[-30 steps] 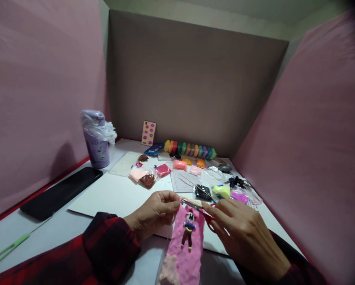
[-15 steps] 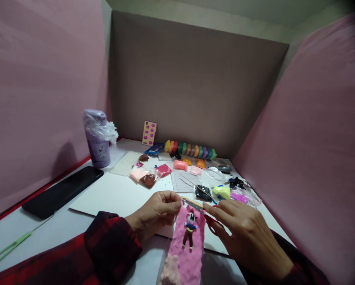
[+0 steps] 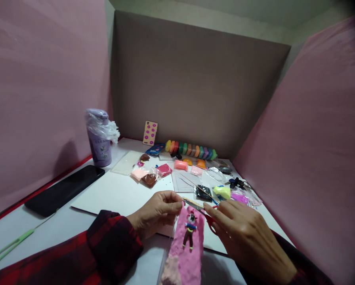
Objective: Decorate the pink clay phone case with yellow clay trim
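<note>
A long piece covered in pink clay (image 3: 191,257) lies at the bottom centre, with a small clay figure (image 3: 189,229) in a blue top and brown trousers on it. My left hand (image 3: 161,209) pinches at its upper left corner; what sits between the fingertips is too small to make out. My right hand (image 3: 243,229) holds red-handled scissors (image 3: 210,222). Their blades reach left across the top edge of the pink piece, close to my left fingertips.
A purple bottle (image 3: 99,138) stands at the back left near a black phone (image 3: 66,190). Green tweezers (image 3: 12,247) lie at the left. Farther back are clay packets (image 3: 164,170), a row of coloured clay (image 3: 191,149), a patterned phone case (image 3: 150,133) and a white board (image 3: 106,198).
The whole view has shifted slightly. Both hands, the scissors and the pink piece keep nearly the same positions relative to each other.
</note>
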`<act>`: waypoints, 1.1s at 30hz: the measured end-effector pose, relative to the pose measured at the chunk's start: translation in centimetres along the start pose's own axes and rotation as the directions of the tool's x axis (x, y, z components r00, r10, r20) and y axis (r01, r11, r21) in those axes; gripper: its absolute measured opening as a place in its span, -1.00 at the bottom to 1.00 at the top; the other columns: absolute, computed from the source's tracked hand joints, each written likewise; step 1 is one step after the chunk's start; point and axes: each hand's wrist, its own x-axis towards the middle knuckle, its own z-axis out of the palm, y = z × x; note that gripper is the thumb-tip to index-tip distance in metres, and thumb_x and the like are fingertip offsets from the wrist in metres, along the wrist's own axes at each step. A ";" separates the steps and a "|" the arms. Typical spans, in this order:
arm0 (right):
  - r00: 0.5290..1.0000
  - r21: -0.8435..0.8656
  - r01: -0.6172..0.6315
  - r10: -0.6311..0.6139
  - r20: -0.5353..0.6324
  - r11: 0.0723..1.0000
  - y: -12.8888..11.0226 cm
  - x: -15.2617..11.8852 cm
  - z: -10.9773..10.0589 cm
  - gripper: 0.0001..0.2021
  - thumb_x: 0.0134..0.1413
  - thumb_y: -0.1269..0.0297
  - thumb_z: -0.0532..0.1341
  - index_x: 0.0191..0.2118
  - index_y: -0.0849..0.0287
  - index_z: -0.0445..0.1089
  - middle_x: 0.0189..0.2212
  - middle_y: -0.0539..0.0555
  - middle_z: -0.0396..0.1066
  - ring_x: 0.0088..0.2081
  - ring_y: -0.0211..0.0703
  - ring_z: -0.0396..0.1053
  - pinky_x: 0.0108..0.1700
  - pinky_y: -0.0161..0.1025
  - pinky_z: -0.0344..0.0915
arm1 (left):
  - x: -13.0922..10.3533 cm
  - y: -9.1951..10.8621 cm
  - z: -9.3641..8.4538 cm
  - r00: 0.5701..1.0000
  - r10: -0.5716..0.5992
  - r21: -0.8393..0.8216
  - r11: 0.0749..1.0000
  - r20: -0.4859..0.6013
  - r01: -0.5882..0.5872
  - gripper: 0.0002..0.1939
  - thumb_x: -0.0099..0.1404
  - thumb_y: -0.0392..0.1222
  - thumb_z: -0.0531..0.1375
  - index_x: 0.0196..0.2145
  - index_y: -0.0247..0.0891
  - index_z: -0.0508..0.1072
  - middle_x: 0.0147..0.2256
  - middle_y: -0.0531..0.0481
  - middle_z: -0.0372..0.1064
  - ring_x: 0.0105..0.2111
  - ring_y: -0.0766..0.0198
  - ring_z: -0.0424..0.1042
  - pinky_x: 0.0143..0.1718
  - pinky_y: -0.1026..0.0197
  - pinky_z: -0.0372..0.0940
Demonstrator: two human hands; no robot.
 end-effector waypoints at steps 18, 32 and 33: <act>0.999 -0.008 0.033 -0.033 -0.027 0.999 0.1 -0.6 1.4 -0.81 0.20 0.43 0.06 -0.16 0.20 0.39 -0.54 0.01 0.25 -0.50 -0.22 0.14 -0.43 -0.22 -0.08 | -0.1 -0.1 -0.1 1.000 0.002 0.022 1.000 -0.018 -0.001 -0.67 -0.05 -0.13 0.40 -0.50 -0.31 0.32 -0.61 0.12 0.19 -0.66 0.51 0.06 -0.62 0.38 -0.14; 0.992 0.019 0.011 -0.009 -0.125 1.000 1.1 0.0 1.2 -0.79 0.19 0.42 0.08 -0.11 0.24 0.41 -0.53 0.03 0.30 -0.50 -0.23 0.20 -0.44 -0.26 0.02 | 0.1 -0.6 -0.1 0.999 0.023 0.072 0.997 -0.040 -0.020 -0.70 0.02 -0.10 0.35 -0.46 -0.33 0.33 -0.58 0.10 0.20 -0.64 0.49 0.08 -0.58 0.35 -0.08; 0.992 0.005 0.009 -0.008 -0.123 1.000 1.2 0.0 1.3 -0.79 0.20 0.42 0.08 -0.13 0.24 0.42 -0.53 0.04 0.31 -0.49 -0.23 0.20 -0.43 -0.26 0.02 | 0.2 -0.7 -0.2 0.997 0.041 0.109 0.994 -0.069 -0.033 -0.70 0.01 -0.10 0.35 -0.46 -0.33 0.34 -0.59 0.11 0.19 -0.65 0.49 0.07 -0.59 0.36 -0.08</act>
